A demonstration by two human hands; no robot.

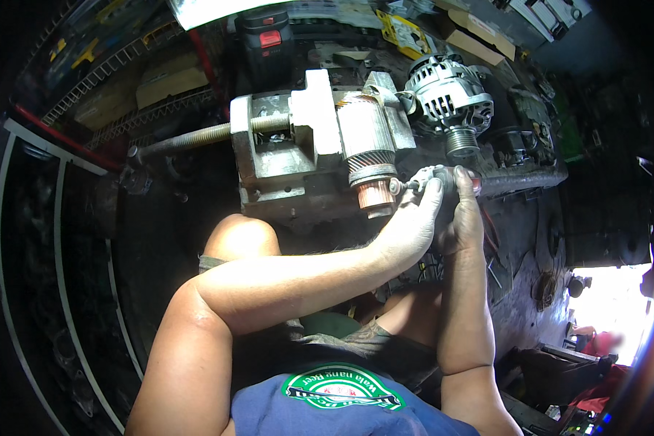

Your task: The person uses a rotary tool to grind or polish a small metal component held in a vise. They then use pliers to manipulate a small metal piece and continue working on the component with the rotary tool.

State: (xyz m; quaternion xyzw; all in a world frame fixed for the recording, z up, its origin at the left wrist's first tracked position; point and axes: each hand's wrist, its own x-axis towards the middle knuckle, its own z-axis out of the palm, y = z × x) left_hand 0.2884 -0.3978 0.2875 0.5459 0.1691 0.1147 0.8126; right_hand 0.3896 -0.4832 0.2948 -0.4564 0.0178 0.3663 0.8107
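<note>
A vise point(315, 120) grips an armature point(367, 131) upright between its jaws. The armature's copper commutator point(374, 194) points down toward me. Just right of the commutator, my left hand point(407, 227) and my right hand point(463, 218) are both closed around a small hand-held tool point(439, 174) with a dark body and a bit of red at its right end. The tool's narrow metal front point(397, 186) is at the commutator's right side; whether it touches, I cannot tell. My fingers hide much of the tool.
An alternator point(447, 94) with a ribbed pulley stands right of the vise. The vise screw point(189, 140) sticks out to the left. Behind are a black battery-like block point(264, 45), a yellow case point(403, 35) and an open cardboard box point(478, 36). Wire shelving point(116, 83) stands at far left.
</note>
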